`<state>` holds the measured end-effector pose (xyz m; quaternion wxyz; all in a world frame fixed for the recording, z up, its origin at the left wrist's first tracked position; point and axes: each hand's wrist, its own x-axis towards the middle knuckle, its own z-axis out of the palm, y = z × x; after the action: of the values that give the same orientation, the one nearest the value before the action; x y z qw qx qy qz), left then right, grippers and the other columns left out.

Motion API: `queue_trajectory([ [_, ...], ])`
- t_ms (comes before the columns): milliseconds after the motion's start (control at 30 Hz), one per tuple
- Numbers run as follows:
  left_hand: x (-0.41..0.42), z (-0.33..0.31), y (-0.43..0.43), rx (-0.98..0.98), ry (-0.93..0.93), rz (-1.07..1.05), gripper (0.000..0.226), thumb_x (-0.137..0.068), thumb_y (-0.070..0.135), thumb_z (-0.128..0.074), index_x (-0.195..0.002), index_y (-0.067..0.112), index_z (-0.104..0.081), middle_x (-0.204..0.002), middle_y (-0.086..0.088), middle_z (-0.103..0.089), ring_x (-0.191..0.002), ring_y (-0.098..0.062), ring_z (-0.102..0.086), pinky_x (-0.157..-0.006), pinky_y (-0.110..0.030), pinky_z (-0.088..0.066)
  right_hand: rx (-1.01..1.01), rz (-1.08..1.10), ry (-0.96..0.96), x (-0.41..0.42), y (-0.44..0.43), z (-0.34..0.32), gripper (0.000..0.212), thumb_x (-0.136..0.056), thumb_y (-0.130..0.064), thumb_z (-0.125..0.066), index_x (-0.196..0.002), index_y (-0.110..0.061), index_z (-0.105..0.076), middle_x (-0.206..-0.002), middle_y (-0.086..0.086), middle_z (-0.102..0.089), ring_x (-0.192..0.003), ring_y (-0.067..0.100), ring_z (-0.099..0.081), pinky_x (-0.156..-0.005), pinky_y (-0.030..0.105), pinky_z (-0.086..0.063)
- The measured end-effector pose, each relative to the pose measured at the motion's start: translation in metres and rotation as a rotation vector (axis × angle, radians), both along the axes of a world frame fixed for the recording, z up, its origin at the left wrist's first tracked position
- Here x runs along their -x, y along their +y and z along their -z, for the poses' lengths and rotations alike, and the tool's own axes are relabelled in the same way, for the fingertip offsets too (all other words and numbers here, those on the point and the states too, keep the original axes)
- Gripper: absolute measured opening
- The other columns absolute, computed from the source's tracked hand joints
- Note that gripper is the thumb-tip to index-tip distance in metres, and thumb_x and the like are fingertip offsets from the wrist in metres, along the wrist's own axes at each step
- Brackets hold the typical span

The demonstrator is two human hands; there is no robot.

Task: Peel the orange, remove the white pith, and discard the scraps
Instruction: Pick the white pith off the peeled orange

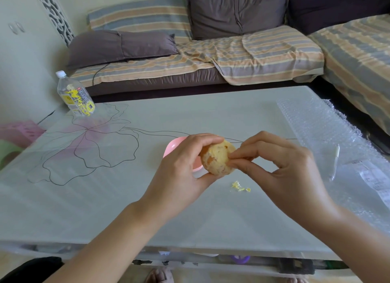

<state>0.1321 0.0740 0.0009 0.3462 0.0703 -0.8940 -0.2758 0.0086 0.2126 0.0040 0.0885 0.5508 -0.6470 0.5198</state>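
Head view:
Orange: round, peeled, mottled with pale fuzzy pith, held above the glossy glass table.
Left hand: fingers curled around the fruit.
Right hand: fingertips pinching pith at its side.
Scraps: small yellowish flakes on the table.
Bowl: smooth pink, behind the left hand.

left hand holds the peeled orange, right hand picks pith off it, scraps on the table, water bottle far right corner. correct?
Not quite: the head view shows the bottle at the far left corner. The left hand holding the orange, right hand picking pith, scraps on the table all hold.
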Motion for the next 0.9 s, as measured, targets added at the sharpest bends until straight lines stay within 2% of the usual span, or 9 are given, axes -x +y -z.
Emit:
queue_trajectory([
  [100,-0.002,0.002,-0.001,-0.007,-0.019,-0.012,0.053,-0.069,0.019,-0.081,-0.117,0.017,-0.059,-0.114,0.009,-0.065,-0.103,-0.005,-0.061,-0.091,-0.018,-0.048,-0.025,-0.003,0.086,0.000,-0.003,0.004,0.012,-0.086,-0.021,-0.063,-0.084,-0.011,-0.070,-0.084,-0.006,-0.061,-0.074,0.001,-0.057,-0.069,0.010,-0.044],
  [233,-0.001,0.003,-0.001,-0.072,-0.063,-0.036,0.056,-0.066,0.015,-0.086,-0.117,0.018,-0.061,-0.112,0.010,-0.066,-0.100,-0.005,-0.062,-0.089,-0.021,-0.049,-0.070,0.018,0.167,0.000,-0.007,0.009,0.022,-0.091,-0.022,-0.048,-0.085,-0.007,-0.063,-0.085,0.000,-0.059,-0.074,0.009,-0.052,-0.068,0.013,-0.041],
  [433,0.001,0.008,0.001,-0.174,-0.129,-0.049,0.059,-0.066,0.015,-0.086,-0.118,0.020,-0.060,-0.117,0.011,-0.063,-0.103,-0.007,-0.062,-0.091,-0.024,-0.050,-0.133,0.004,0.156,0.006,-0.007,0.013,0.017,-0.089,-0.023,-0.047,-0.085,-0.012,-0.060,-0.083,-0.005,-0.056,-0.073,0.010,-0.051,-0.068,0.012,-0.040],
  [633,0.001,0.011,0.004,-0.216,-0.137,-0.094,0.059,-0.063,0.013,-0.088,-0.114,0.022,-0.060,-0.106,0.016,-0.065,-0.096,0.003,-0.061,-0.084,-0.005,-0.043,-0.149,-0.013,0.168,0.008,-0.008,0.018,0.015,-0.090,-0.023,-0.047,-0.087,-0.013,-0.059,-0.085,-0.010,-0.051,-0.072,0.009,-0.050,-0.067,0.015,-0.040],
  [800,0.001,0.007,0.006,-0.231,-0.128,-0.107,0.055,-0.062,0.012,-0.088,-0.108,0.023,-0.060,-0.102,0.017,-0.065,-0.094,0.006,-0.060,-0.079,-0.003,-0.043,-0.149,-0.028,0.160,0.007,-0.009,0.017,0.017,-0.090,-0.023,-0.047,-0.087,-0.012,-0.059,-0.085,-0.008,-0.054,-0.071,0.011,-0.052,-0.066,0.017,-0.041],
  [900,0.001,0.006,0.007,-0.249,-0.131,-0.113,0.054,-0.061,0.013,-0.089,-0.106,0.022,-0.060,-0.099,0.015,-0.065,-0.091,0.006,-0.060,-0.076,-0.003,-0.043,-0.165,-0.026,0.163,0.007,-0.008,0.017,0.017,-0.091,-0.024,-0.046,-0.086,-0.012,-0.058,-0.084,-0.007,-0.054,-0.071,0.009,-0.050,-0.066,0.013,-0.040],
])
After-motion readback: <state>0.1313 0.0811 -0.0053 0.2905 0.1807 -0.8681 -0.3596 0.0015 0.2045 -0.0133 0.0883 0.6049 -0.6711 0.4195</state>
